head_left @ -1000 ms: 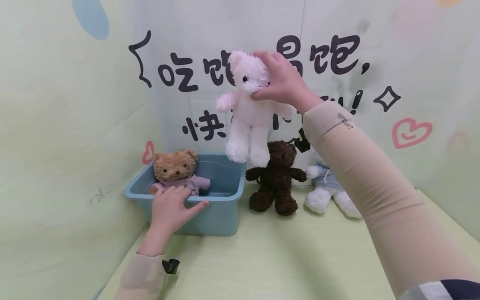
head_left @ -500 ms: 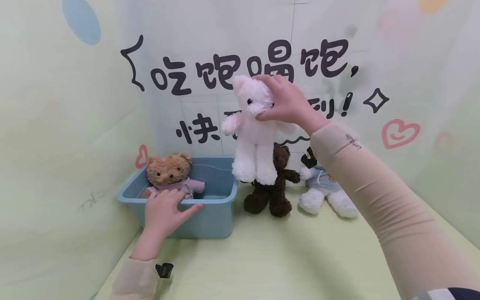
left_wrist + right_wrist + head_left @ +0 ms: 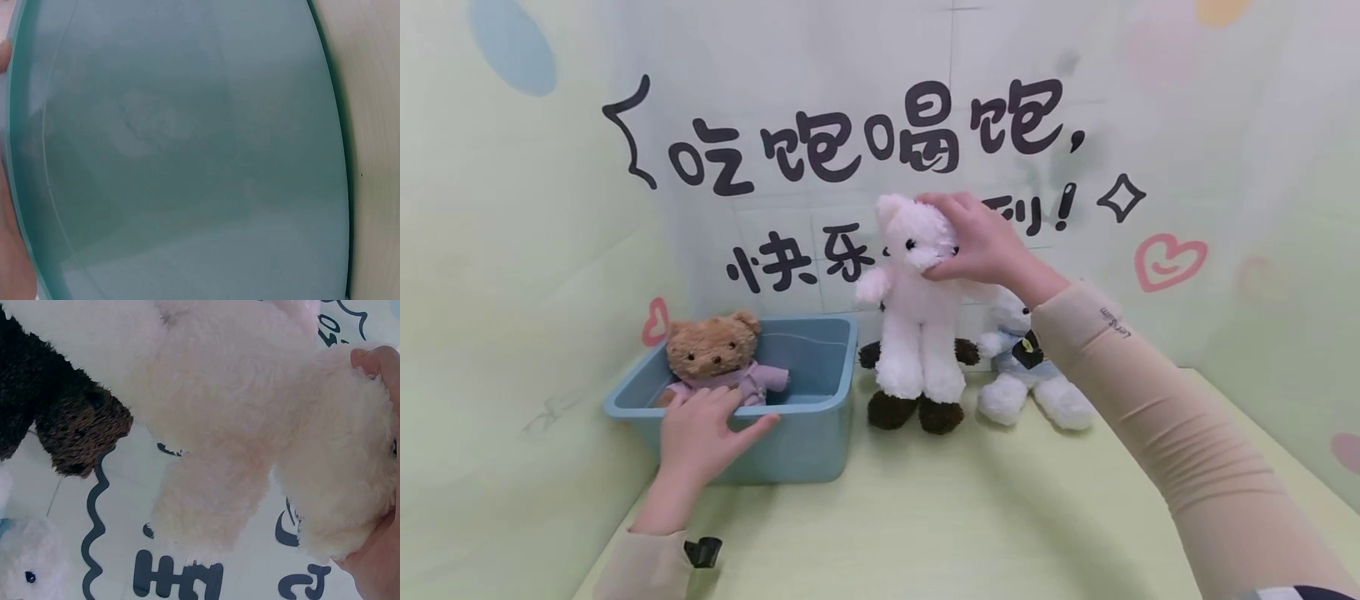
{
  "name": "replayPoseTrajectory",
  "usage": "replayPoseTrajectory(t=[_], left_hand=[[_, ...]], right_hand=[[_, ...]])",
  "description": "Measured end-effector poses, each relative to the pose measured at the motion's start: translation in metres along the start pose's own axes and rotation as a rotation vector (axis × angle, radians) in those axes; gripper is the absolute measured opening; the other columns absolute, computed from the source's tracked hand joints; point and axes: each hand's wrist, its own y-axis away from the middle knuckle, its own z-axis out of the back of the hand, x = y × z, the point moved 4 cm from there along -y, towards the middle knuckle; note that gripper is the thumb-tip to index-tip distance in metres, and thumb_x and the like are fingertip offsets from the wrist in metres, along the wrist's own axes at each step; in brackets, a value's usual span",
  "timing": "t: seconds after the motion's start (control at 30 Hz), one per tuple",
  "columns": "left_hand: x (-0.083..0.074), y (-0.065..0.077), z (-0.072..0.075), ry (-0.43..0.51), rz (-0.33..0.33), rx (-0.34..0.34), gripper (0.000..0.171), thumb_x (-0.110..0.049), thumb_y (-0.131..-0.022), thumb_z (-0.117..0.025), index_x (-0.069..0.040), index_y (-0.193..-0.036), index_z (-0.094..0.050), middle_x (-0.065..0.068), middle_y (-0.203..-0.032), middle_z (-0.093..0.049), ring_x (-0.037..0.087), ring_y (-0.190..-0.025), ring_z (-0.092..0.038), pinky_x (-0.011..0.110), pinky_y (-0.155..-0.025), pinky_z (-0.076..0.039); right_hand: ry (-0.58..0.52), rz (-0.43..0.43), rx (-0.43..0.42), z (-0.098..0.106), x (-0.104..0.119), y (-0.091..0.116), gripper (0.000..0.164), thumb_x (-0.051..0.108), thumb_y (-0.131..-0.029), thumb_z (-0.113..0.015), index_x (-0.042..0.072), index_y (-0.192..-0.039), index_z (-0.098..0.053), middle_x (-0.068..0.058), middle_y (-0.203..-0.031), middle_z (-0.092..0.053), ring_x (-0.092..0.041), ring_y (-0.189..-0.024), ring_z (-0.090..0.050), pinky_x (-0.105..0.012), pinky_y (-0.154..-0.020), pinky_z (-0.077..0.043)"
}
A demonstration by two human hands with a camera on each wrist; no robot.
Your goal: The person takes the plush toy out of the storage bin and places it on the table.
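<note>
My right hand (image 3: 977, 242) grips a fluffy white teddy bear (image 3: 921, 317) by the head, thumb at its muzzle. It hangs upright in the air before a dark brown teddy bear (image 3: 891, 412), mostly hidden behind it. The right wrist view shows the white fur (image 3: 212, 425) close up, with part of the brown bear (image 3: 84, 425). My left hand (image 3: 696, 442) holds the front rim of a blue plastic tub (image 3: 797, 450), fingers over the edge. A light-brown teddy bear (image 3: 711, 346) in a lilac top sits inside the tub's left part.
A white plush toy (image 3: 1071, 404) in a pale blue top sits at the right back, partly behind my right forearm. The pale tabletop (image 3: 880, 533) stretches in front, with a printed wall sheet (image 3: 850, 50) behind the toys.
The white bear has come down with my right hand and now covers most of the dark brown bear. My left hand stays at the tub rim; the head view has shifted rightward.
</note>
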Motion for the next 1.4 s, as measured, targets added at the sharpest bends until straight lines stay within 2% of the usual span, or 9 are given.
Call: replayPoseTrajectory(t=[0.17, 0.37, 0.53, 0.77, 1.03, 1.4], left_hand=[[0.002, 0.003, 0.002, -0.006, 0.002, 0.002, 0.046, -0.067, -0.061, -0.060, -0.023, -0.068, -0.054, -0.005, -0.058, -0.047, 0.017, -0.055, -0.047, 0.042, -0.065, -0.031], [0.002, 0.003, 0.004, -0.002, -0.004, 0.001, 0.045, -0.066, -0.061, -0.061, -0.022, -0.064, -0.050, -0.005, -0.055, -0.043, 0.016, -0.052, -0.043, 0.042, -0.064, -0.031], [0.003, 0.003, 0.005, -0.006, -0.005, 0.011, 0.046, -0.066, -0.061, -0.061, -0.022, -0.065, -0.050, -0.005, -0.056, -0.044, 0.017, -0.053, -0.044, 0.042, -0.065, -0.031], [0.003, 0.004, 0.005, -0.001, 0.007, 0.031, 0.045, -0.066, -0.062, -0.060, -0.023, -0.067, -0.052, -0.004, -0.058, -0.047, 0.018, -0.056, -0.047, 0.044, -0.065, -0.031], [-0.001, 0.002, 0.004, 0.005, -0.007, 0.007, 0.045, -0.066, -0.062, -0.060, -0.022, -0.066, -0.051, -0.004, -0.057, -0.045, 0.018, -0.055, -0.046, 0.043, -0.065, -0.030], [-0.001, 0.000, 0.002, 0.009, -0.002, 0.021, 0.045, -0.065, -0.062, -0.061, -0.022, -0.068, -0.054, -0.003, -0.060, -0.050, 0.019, -0.058, -0.049, 0.043, -0.064, -0.031]], right_hand=[[0.034, 0.013, -0.020, 0.000, -0.011, 0.010, 0.089, 0.044, -0.055, -0.077, 0.036, -0.131, -0.032, -0.004, -0.123, -0.043, -0.022, -0.102, -0.046, -0.043, -0.079, -0.037], [0.067, 0.021, -0.038, 0.004, -0.025, 0.027, 0.090, 0.044, -0.053, -0.077, 0.033, -0.132, -0.034, -0.004, -0.121, -0.045, -0.022, -0.103, -0.045, -0.043, -0.080, -0.037], [0.084, 0.020, -0.042, 0.006, -0.033, 0.042, 0.091, 0.046, -0.053, -0.077, 0.034, -0.132, -0.033, -0.003, -0.119, -0.046, -0.022, -0.099, -0.046, -0.043, -0.077, -0.037], [0.102, 0.005, -0.021, 0.012, -0.041, 0.065, 0.094, 0.046, -0.053, -0.077, 0.033, -0.134, -0.031, -0.004, -0.119, -0.047, -0.022, -0.100, -0.046, -0.043, -0.077, -0.038], [0.140, -0.034, 0.009, 0.023, -0.057, 0.089, 0.091, 0.044, -0.053, -0.077, 0.032, -0.132, -0.034, -0.004, -0.116, -0.047, -0.022, -0.096, -0.048, -0.044, -0.075, -0.039], [0.168, -0.007, 0.039, 0.029, -0.063, 0.115, 0.087, 0.043, -0.053, -0.078, 0.029, -0.129, -0.039, -0.005, -0.115, -0.048, -0.023, -0.091, -0.049, -0.041, -0.073, -0.039]])
